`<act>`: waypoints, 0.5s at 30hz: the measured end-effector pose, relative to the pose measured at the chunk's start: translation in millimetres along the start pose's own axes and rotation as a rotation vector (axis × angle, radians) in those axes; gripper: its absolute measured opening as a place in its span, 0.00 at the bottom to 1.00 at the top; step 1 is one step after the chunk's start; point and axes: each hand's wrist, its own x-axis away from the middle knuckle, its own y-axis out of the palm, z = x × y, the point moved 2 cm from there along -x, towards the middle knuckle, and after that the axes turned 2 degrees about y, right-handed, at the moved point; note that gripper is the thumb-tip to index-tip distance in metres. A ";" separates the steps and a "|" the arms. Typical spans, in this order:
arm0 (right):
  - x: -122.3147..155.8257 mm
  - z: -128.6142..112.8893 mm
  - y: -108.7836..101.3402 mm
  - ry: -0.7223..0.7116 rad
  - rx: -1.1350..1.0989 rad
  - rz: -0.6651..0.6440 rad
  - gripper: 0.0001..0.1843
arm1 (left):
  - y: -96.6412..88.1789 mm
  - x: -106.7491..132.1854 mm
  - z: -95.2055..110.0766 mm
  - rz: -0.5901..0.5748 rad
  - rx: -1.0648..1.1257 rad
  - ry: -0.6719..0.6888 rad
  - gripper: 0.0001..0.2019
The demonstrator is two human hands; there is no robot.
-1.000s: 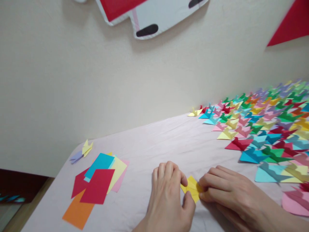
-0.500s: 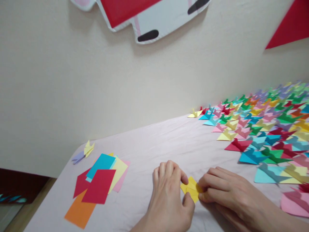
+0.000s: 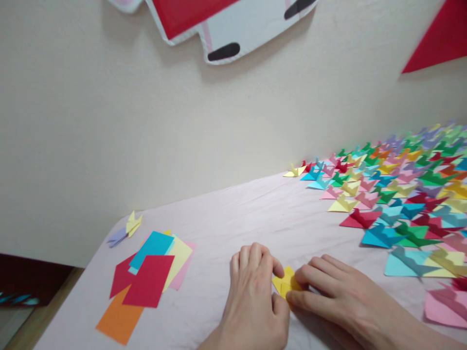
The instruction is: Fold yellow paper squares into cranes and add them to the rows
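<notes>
A small folded piece of yellow origami paper [image 3: 284, 283] lies on the pale sheet between my two hands. At its left corner, my left hand [image 3: 253, 296] has its fingers bent, with the index fingertip against the paper and the thumb lower down by its edge. My right hand [image 3: 337, 296] is closed on the paper's right side, thumb and index finger pinching a fold. These fingers cover the right part of the paper, so that part of the fold is hidden.
Several loose paper squares [image 3: 149, 282] lie fanned at left. Behind them are a yellow folded piece [image 3: 134, 224] and a lilac one [image 3: 117, 236]. Rows of colourful paper cranes [image 3: 412, 209] fill the right side. A wall [image 3: 219, 126] borders the back.
My right thumb and fingers have moved left over the yellow paper, covering more of its right side. My left thumb has drawn back off the paper, down and to the left.
</notes>
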 end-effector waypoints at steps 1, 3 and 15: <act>-0.9 -0.3 0.9 0.008 0.009 -0.006 0.13 | 0.0 0.0 0.4 0.002 -0.001 0.003 0.16; -2.3 -0.5 2.7 0.030 0.024 0.005 0.13 | 0.5 0.1 0.6 0.009 -0.003 0.009 0.15; 1.5 2.9 -5.6 -0.058 0.036 0.111 0.14 | 3.4 2.2 -2.0 0.069 0.020 0.050 0.15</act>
